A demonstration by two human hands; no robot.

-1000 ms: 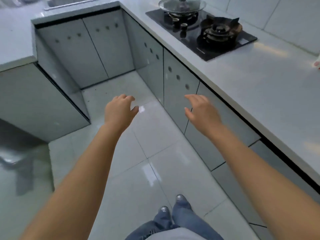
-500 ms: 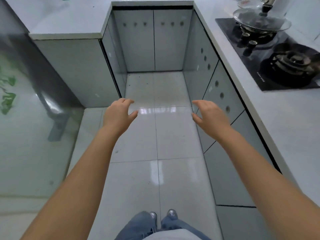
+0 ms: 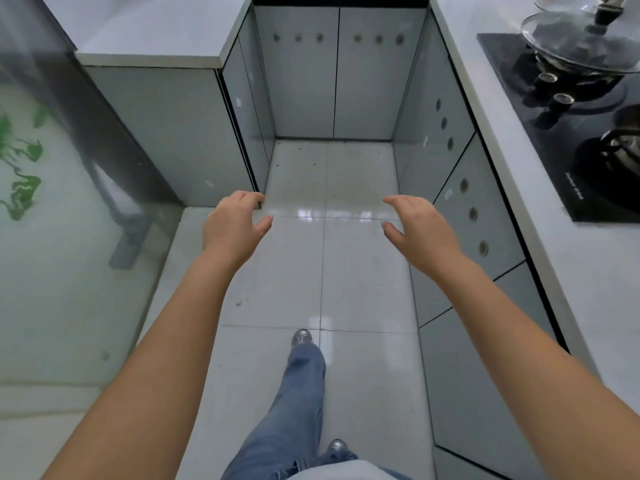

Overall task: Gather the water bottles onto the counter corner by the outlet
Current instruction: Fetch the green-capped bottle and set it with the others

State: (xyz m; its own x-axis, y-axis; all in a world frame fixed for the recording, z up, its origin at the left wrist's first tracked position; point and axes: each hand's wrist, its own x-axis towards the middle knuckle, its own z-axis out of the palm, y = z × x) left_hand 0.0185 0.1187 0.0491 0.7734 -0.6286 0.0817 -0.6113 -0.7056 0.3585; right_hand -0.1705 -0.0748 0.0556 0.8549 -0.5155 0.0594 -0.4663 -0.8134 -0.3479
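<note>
While I look down the narrow kitchen aisle, no water bottle shows anywhere, nor the outlet or the corner meant for them, so where they stand I cannot tell. Both my hands are out in front over the floor (image 3: 360,271), holding nothing: my left hand (image 3: 232,230) has its fingers curled loosely and thumb apart, my right hand (image 3: 420,232) is spread a little wider, palm turned inward. I judge the bottles will be light if empty and heavier and sloshing if full, with thin smooth plastic that dents under a hard squeeze and may be slick, so I would take each around the middle of the body or at the stiffer neck below the cap. Glossy pale tiles throw back glare under my feet. Flat grey cabinet doors (image 3: 336,74) with rows of round holes close the end of the aisle and line my right. A smooth white counter (image 3: 519,188) carries a black glass stove (image 3: 568,147) with round knobs and a domed glass lid (image 3: 581,39) over a pan
</note>
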